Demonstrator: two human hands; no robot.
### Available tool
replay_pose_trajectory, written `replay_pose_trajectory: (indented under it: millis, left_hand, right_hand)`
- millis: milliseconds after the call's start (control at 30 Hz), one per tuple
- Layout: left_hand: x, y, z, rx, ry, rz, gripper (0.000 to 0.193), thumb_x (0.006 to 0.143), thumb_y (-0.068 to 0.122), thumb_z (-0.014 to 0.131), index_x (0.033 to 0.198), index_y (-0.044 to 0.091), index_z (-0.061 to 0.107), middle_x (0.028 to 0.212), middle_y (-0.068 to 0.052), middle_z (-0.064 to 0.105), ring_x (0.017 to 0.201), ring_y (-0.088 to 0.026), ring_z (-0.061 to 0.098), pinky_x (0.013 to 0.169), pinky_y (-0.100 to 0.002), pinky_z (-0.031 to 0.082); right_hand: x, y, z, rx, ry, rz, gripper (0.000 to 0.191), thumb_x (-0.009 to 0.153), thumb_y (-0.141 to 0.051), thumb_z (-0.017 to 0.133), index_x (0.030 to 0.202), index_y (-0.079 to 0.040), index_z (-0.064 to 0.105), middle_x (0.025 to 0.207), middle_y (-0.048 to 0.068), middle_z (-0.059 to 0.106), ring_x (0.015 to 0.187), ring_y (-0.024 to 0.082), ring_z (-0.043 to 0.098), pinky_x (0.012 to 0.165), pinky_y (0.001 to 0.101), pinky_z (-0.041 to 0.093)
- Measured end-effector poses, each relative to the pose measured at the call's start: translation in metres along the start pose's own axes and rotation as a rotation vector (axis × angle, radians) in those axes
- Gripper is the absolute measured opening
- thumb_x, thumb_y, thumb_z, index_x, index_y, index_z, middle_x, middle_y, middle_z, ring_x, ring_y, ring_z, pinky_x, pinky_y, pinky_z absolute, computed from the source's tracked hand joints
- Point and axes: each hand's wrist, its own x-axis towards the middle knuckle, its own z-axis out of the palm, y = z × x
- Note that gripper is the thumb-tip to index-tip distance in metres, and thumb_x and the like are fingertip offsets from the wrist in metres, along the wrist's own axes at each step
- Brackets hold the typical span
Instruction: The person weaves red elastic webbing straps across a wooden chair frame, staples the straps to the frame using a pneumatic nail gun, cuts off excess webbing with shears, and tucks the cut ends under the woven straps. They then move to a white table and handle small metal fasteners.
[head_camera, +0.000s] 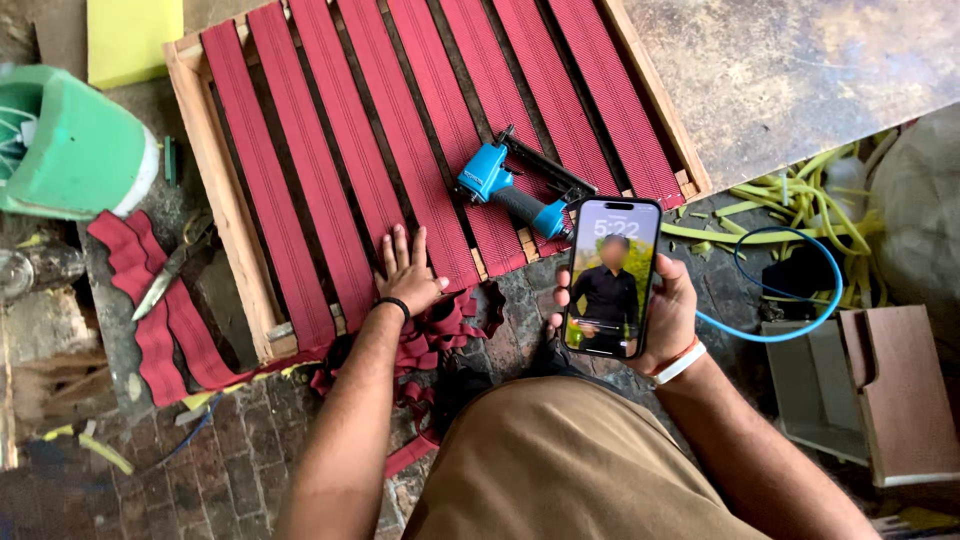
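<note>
**Phone held up in one hand, other hand flat on red webbing stretched over a wooden frame**

Nearest the camera, the person crouches or sits, tan trousers filling the bottom of the view. The right hand, with a pale band at the wrist, is closed around a smartphone, held upright with its lit screen facing the viewer. The phone looks rigid, smooth and light, likely slippery and breakable on stone; the firm grip along its two long edges suits it.

The left hand, a dark band at its wrist, lies open and flat, fingers spread, pressing on the near end of a red webbing strap. It grasps nothing. The webbing appears soft and flexible where loose, but taut across the wooden frame, so it probably gives little under the palm. Loose strap ends bunch just below the hand.

Just beyond, a blue pneumatic stapler lies on the straps, between the two hands; it looks heavy and stiff, best taken by its handle. A blue air hose loops to the right.

The floor is rough, uneven stone paving. To the left lie scissors on more red webbing, and green foam. Yellow strips pile at right, and a worn grey surface fills the far corner.
</note>
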Motion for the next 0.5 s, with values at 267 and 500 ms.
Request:
replay_pose_trajectory:
  millis: [267,500]
  left_hand:
    - [0.004,-0.016,0.011,0.023,0.049,0.137,0.108,0.089,0.052,0.069,0.164,0.033,-0.005,0.172,-0.006,-0.022,0.159,-0.033,-0.016,0.119,-0.071,0.017]
    - [0.007,-0.013,0.008,0.048,0.004,0.166,0.108,0.09,0.055,0.067,0.164,0.03,-0.007,0.172,-0.008,-0.023,0.158,-0.035,-0.019,0.117,-0.073,0.018]
  right_hand:
    - [-0.011,0.032,-0.049,-0.087,0.284,-0.03,0.072,0.076,-0.062,0.065,0.126,-0.011,0.06,0.115,0.021,0.068,0.1,0.035,0.067,0.091,0.0581,0.053]
    - [-0.12,0.055,-0.192,-0.782,0.347,0.551,0.05,0.083,-0.04,0.069,0.114,-0.002,0.059,0.089,0.012,0.064,0.078,0.024,0.062,0.067,0.0388,0.053]
